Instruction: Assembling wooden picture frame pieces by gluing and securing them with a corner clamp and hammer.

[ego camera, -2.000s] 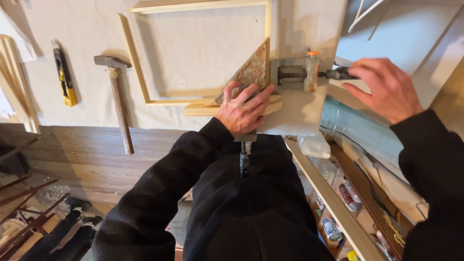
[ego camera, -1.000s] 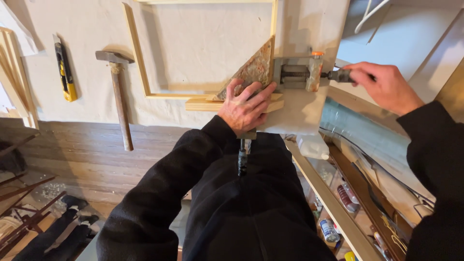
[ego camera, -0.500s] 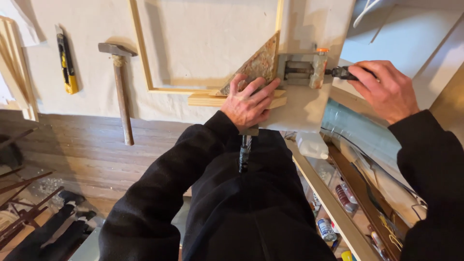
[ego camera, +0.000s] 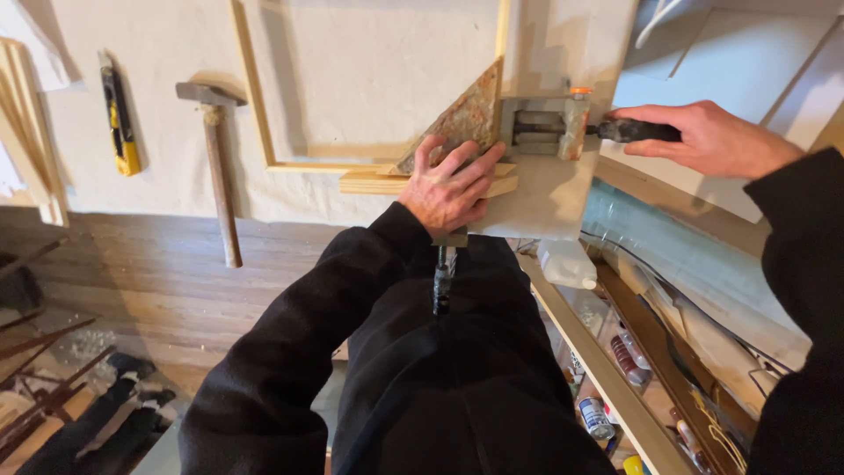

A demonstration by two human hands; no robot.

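Note:
My left hand (ego camera: 450, 186) presses flat on the corner of a thin wooden frame (ego camera: 264, 114) and on short wood strips (ego camera: 378, 181) lying on a pale worktable (ego camera: 352, 53). A rusty triangular corner clamp (ego camera: 462, 119) sits on that corner under my fingertips. My right hand (ego camera: 703, 139) is closed around the clamp's dark screw handle (ego camera: 635, 131), right of its metal jaw block (ego camera: 543, 127). A second dark clamp handle (ego camera: 442, 277) hangs below the table edge by my body.
A hammer (ego camera: 215, 158) and a yellow-black utility knife (ego camera: 119, 119) lie on the table at left, next to a stack of wood strips (ego camera: 26, 123). Shelves with cans and a plastic bottle (ego camera: 567, 262) run along the lower right.
The view has shifted slightly. Both hands stay where they were: left pressing on the frame corner, right gripping the clamp's screw handle.

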